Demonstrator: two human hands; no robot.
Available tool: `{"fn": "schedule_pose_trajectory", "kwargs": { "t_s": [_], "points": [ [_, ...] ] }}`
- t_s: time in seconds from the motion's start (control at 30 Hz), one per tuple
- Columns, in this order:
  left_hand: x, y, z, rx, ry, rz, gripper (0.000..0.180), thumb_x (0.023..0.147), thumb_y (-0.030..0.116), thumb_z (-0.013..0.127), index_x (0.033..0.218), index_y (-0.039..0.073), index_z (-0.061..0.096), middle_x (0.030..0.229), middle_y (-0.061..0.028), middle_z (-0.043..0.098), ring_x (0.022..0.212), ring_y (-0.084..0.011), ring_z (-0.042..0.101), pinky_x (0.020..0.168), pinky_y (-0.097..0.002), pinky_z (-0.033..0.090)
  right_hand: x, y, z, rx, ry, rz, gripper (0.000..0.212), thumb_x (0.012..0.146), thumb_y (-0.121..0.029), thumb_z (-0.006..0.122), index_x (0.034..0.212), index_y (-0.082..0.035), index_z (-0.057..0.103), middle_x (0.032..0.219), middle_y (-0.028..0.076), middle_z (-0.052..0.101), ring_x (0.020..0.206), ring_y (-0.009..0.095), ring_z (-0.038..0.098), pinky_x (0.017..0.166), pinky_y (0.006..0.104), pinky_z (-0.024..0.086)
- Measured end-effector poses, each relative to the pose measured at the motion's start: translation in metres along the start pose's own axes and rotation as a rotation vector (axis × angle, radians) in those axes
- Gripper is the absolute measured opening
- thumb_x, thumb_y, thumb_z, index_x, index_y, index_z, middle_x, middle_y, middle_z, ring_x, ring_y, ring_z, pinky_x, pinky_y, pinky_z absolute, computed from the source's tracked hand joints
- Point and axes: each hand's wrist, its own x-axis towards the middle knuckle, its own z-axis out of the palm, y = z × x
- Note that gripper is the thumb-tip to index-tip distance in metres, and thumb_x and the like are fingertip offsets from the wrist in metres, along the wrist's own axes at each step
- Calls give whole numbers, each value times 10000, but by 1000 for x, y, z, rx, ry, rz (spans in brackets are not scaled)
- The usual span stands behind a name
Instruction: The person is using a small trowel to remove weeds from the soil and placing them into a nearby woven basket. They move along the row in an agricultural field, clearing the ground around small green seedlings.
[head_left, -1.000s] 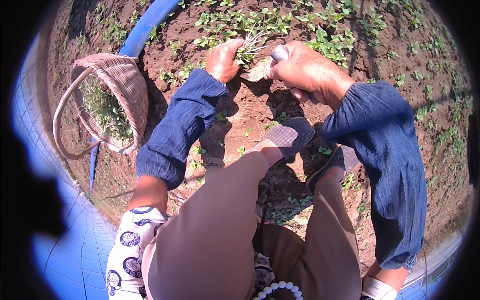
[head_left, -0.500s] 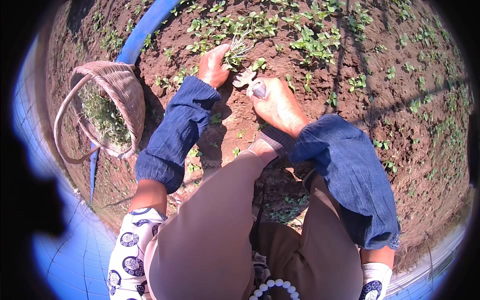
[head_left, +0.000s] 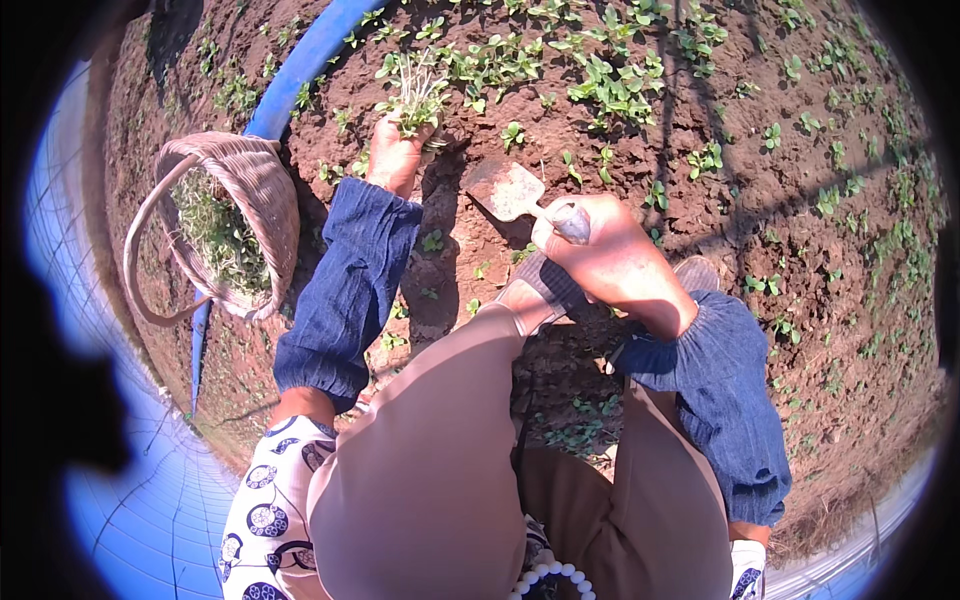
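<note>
Forward, left hand (head_left: 398, 160) outstretched — grip closed on plants (head_left: 415, 98), right hand (head_left: 612, 245) angled inward — grip wrapped round a trowel (head_left: 512, 192)

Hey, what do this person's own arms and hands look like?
The left hand and right hand are both gloveless. Worn farther up are loose, wrinkled blue denim-like sleeve covers, then white fabric sleeves with dark round motifs.

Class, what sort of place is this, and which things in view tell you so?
Probably a garden plot or small field: brown soil dotted with small green plants, a wicker basket holding greenery, and a trowel in the right hand.
</note>
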Motion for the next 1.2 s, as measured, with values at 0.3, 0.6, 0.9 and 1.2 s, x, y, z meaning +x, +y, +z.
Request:
{"fn": "schedule_pose_trajectory", "kwargs": {
  "t_s": [0.3, 0.6, 0.9, 1.2],
  "points": [
    [-11, 15, 32, -69, 6, 8, 216, 912, -1, 616, 1114, 76, 607, 967, 3, 653, 830, -120, 637, 663, -266, 546, -45, 8, -24, -62, 44, -31, 114, 835, -103, 637, 846, 9, 617, 658, 102, 573, 620, 147, 522, 601, 324, 444],
    [-22, 50, 162, 701, -769, 705, 353, 857, 26, 617, 1208, 45, 589, 1142, -122, 636, 941, -299, 666, 831, -340, 520, -101, 23, -59, -191, 509, -38, 69, 792, -41, 610, 853, -36, 643, 680, 193, 602, 645, 351, 633, 595, 380, 475],
    [61, 8, 185, 1008, -478, 806, 358, 820, -35, 571, 1160, 64, 622, 1100, -166, 634, 880, -346, 655, 766, -391, 512, -89, 24, -81, -475, 576, -98, 108, 762, -36, 582, 862, -27, 622, 674, 192, 583, 635, 375, 605, 614, 377, 480],
    [58, 12, 197, 897, -500, 524, 462, 826, 115, 711, 1252, 41, 547, 1015, -175, 691, 974, -269, 655, 855, -374, 491, -66, -5, -119, -615, 389, -42, 92, 706, -17, 548, 766, 30, 598, 656, 243, 553, 585, 380, 549, 591, 413, 450]
  ]
}}
